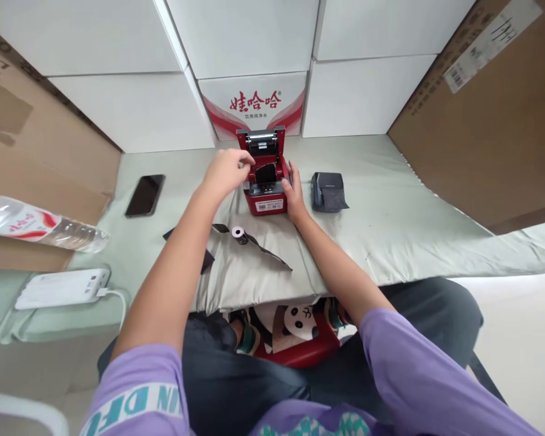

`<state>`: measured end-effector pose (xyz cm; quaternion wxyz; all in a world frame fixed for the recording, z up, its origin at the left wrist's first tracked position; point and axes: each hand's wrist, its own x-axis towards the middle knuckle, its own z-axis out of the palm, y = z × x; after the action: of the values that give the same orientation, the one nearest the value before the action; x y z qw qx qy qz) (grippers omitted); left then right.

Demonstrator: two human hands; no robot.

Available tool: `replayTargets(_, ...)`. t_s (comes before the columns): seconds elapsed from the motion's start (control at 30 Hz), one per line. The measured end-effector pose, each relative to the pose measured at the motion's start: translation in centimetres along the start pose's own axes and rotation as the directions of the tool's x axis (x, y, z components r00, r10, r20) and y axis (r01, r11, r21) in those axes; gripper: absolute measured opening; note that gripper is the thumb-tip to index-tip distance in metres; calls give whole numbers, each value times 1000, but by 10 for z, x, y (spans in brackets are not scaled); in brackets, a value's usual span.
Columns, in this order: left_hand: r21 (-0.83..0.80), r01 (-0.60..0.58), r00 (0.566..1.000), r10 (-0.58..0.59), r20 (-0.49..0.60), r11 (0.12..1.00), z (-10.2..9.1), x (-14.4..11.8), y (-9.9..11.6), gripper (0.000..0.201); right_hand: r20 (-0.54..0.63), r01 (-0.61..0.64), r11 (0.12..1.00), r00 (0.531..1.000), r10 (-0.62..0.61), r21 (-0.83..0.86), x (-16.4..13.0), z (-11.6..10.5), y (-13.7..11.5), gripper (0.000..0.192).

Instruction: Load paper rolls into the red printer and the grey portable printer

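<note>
A red and black label printer (267,204) stands with its lid (262,144) raised and a black piece (266,173) inside its open bay. My right hand (295,195) grips the printer's right side, thumb on the front top edge. My left hand (229,169) is at the left side of the bay, fingers bent and drawn together; whether they hold anything is hidden. In front of the printer lies a small black paper roll (240,235) with a white core, its loose strip trailing right. Dark scraps lie beside my left forearm, partly hidden by it.
Right of the printer sits a small dark device (329,191) with a black strip hanging out. A phone (145,195), a water bottle (40,225) and a white power bank (62,288) with a cable are at left. White boxes (254,36) line the back; cardboard boxes (495,133) flank both sides.
</note>
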<state>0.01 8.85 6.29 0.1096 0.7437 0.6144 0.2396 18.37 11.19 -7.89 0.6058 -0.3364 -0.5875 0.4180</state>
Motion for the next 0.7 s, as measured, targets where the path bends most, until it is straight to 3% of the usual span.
replayTargets(0.07, -24, -67, 992, 69, 107, 997, 3, 27, -7, 26, -16, -6, 1000, 1000, 6, 3, -1, 1, -3, 109)
replayTargets(0.13, 100, -132, 949, 97, 299, 986, 8, 46, -7, 25, -34, -16, 1000, 999, 16, 9, -2, 1, -6, 108)
replayTargets(0.2, 286, -182, 908, 49, 416, 941, 15, 55, 0, 25, -41, -20, 1000, 999, 21, 17, -3, 1, -8, 107)
replayTargets(0.27, 402, -181, 894, -20, 447, 898, 20, 58, 8, 28, -35, -15, 1000, 999, 16, 22, -3, 2, -9, 106)
replayTargets(0.37, 393, -132, 907, -49, 419, 910, 20, 56, 17, 27, -24, 6, 1000, 1000, -6, 15, -1, 2, -6, 103)
replayTargets(0.43, 326, -115, 927, -17, 375, 938, 8, 49, 21, 21, -27, 18, 1000, 999, -18, 5, 0, 2, -3, 102)
replayTargets(0.57, 88, -62, 970, 39, 240, 994, -41, 8, 29, 29, -42, 20, 999, 999, -18, 26, -1, 4, -3, 104)
replayTargets(0.63, -66, -24, 995, 31, 94, 998, -69, -26, 24, 38, -49, 11, 999, 999, -9, 51, -1, 4, -6, 102)
replayTargets(0.7, -205, 44, 996, -59, -69, 978, -91, -62, 7, 46, -50, 3, 998, 999, 0, 57, -2, 4, -8, 99)
